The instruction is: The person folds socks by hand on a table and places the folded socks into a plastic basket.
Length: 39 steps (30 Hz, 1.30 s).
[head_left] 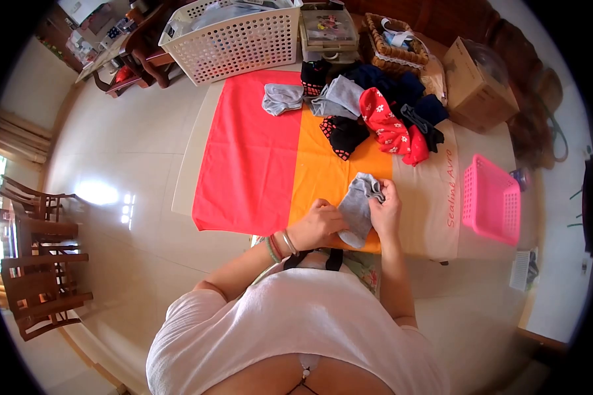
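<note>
A grey sock (357,209) is held near the front edge of the table, over the orange band of the cloth (247,151). My left hand (318,222) grips its left side low down, fingers curled in. At its upper right, by the bunched opening, my right hand (386,209) pinches the fabric. Farther back lies a pile of clothing: a grey sock bundle (282,99), a black piece with red pattern (344,136), a red flowered piece (383,122) and dark blue pieces (402,89).
At the back stand a white perforated basket (237,49), a lidded plastic box (329,29), a wicker basket (392,49) and a cardboard box (478,89). A pink basket (492,201) sits at the right. Wooden chairs (39,263) are off to the left.
</note>
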Available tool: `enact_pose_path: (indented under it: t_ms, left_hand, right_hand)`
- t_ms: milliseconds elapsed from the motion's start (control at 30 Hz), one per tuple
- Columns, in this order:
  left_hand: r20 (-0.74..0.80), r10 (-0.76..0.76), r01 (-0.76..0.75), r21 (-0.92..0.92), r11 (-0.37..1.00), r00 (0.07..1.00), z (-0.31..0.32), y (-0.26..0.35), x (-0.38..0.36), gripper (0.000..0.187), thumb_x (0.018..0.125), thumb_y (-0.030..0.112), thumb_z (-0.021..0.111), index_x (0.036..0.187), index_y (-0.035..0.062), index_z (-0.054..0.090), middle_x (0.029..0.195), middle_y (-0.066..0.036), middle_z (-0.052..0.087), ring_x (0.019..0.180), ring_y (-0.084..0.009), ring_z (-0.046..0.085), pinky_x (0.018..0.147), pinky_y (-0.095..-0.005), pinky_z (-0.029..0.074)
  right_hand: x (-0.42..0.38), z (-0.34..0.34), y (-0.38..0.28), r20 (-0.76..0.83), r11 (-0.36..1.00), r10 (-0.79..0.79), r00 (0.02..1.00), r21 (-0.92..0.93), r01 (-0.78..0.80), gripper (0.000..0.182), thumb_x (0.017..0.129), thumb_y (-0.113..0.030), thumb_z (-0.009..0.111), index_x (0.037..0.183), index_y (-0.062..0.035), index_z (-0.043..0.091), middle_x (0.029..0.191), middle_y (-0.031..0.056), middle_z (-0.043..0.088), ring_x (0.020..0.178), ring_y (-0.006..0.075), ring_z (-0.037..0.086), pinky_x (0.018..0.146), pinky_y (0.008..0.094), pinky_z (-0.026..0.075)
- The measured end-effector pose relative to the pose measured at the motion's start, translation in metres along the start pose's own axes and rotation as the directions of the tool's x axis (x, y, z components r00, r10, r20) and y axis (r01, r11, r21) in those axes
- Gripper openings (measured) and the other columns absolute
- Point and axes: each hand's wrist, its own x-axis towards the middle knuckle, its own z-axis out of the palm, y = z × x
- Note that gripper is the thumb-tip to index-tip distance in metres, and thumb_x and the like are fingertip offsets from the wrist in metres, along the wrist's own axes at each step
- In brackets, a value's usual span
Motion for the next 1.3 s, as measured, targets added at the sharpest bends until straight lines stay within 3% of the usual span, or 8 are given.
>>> enact_pose_path:
  t_ms: [100, 200, 233, 400, 800, 900, 1000, 1300]
  left_hand:
    - [-0.024, -0.079, 0.078, -0.035, 0.996, 0.997, 0.002, -0.003, 0.003, 0.020, 0.066, 0.013, 0.063, 0.086, 0.0102, 0.060, 0.070, -0.004, 0.057, 0.073, -0.0200, 0.057, 0.075, -0.0344, 0.038]
    - [0.026, -0.283, 0.284, -0.006, 0.959, 0.959, -0.002, 0.005, 0.013, 0.012, 0.072, 0.014, 0.060, 0.083, 0.0093, 0.058, 0.069, -0.008, 0.058, 0.068, -0.0236, 0.057, 0.069, -0.0351, 0.041]
    - [0.042, -0.312, 0.312, -0.001, 0.950, 0.949, -0.002, 0.006, 0.017, 0.012, 0.073, 0.015, 0.059, 0.082, 0.0084, 0.057, 0.068, -0.009, 0.058, 0.068, -0.0252, 0.057, 0.067, -0.0361, 0.041]
    - [0.023, -0.406, 0.404, -0.165, 0.900, 0.914, 0.006, 0.002, 0.023, 0.017, 0.074, 0.019, 0.060, 0.080, 0.0042, 0.054, 0.070, -0.014, 0.057, 0.069, -0.0315, 0.057, 0.061, -0.0400, 0.045]
    - [-0.077, -0.461, 0.415, -0.326, 0.849, 0.884, 0.005, 0.001, 0.013, 0.019, 0.074, 0.010, 0.060, 0.086, 0.0014, 0.049, 0.080, -0.014, 0.053, 0.070, -0.0325, 0.055, 0.059, -0.0370, 0.046]
    - [-0.086, -0.355, 0.345, -0.111, 0.932, 0.931, 0.004, 0.002, 0.011, 0.017, 0.070, 0.008, 0.063, 0.085, 0.0027, 0.054, 0.088, -0.011, 0.056, 0.075, -0.0279, 0.057, 0.063, -0.0331, 0.045]
    - [-0.052, -0.032, 0.038, 0.106, 0.994, 0.998, -0.007, 0.001, 0.012, 0.020, 0.067, 0.009, 0.063, 0.086, 0.0051, 0.058, 0.092, -0.007, 0.056, 0.084, -0.0251, 0.054, 0.073, -0.0324, 0.043]
    - [0.055, 0.072, -0.077, 0.091, 0.993, 0.996, -0.007, -0.010, 0.018, 0.014, 0.070, 0.015, 0.057, 0.083, 0.0086, 0.058, 0.086, -0.004, 0.054, 0.085, -0.0202, 0.052, 0.079, -0.0322, 0.038]
  right_hand:
    - [0.001, 0.002, 0.003, -0.021, 0.997, 0.049, 0.999, 0.052, -0.048, 0.028, 0.072, 0.000, 0.061, 0.098, 0.0012, 0.051, 0.087, 0.0130, 0.060, 0.080, 0.0251, 0.059, 0.072, 0.0331, 0.046]
    - [-0.001, 0.001, -0.011, -0.195, 0.978, -0.079, 0.978, -0.207, 0.038, 0.026, 0.074, -0.003, 0.063, 0.097, 0.0004, 0.052, 0.090, 0.0123, 0.057, 0.082, 0.0268, 0.057, 0.073, 0.0323, 0.045]
    - [-0.002, -0.002, -0.029, -0.254, 0.907, -0.295, 0.921, -0.377, 0.186, 0.025, 0.074, -0.006, 0.065, 0.095, -0.0005, 0.052, 0.092, 0.0118, 0.055, 0.084, 0.0279, 0.055, 0.073, 0.0326, 0.045]
    - [-0.033, -0.022, -0.053, 0.096, 0.867, -0.477, 0.874, -0.111, 0.485, 0.028, 0.070, -0.009, 0.068, 0.091, 0.0000, 0.052, 0.086, 0.0135, 0.056, 0.076, 0.0287, 0.057, 0.067, 0.0345, 0.046]
    - [-0.047, -0.006, -0.037, 0.111, 0.997, -0.036, 0.993, -0.057, 0.043, 0.015, 0.070, 0.005, 0.061, 0.082, -0.0019, 0.054, 0.073, 0.0103, 0.055, 0.067, 0.0222, 0.057, 0.057, 0.0300, 0.045]
    - [-0.045, -0.009, -0.039, 0.173, 0.987, -0.075, 0.982, -0.126, 0.097, 0.014, 0.068, 0.004, 0.062, 0.079, -0.0014, 0.054, 0.073, 0.0098, 0.054, 0.068, 0.0237, 0.056, 0.060, 0.0319, 0.045]
    - [-0.046, -0.006, -0.033, 0.158, 0.897, -0.306, 0.939, -0.283, 0.340, 0.013, 0.069, 0.002, 0.064, 0.080, 0.0002, 0.056, 0.078, 0.0101, 0.053, 0.069, 0.0238, 0.054, 0.061, 0.0319, 0.044]
    - [-0.056, -0.014, -0.052, 0.275, 0.823, -0.358, 0.892, -0.358, 0.441, 0.026, 0.068, -0.012, 0.067, 0.089, 0.0000, 0.059, 0.084, 0.0108, 0.053, 0.080, 0.0277, 0.052, 0.069, 0.0366, 0.043]
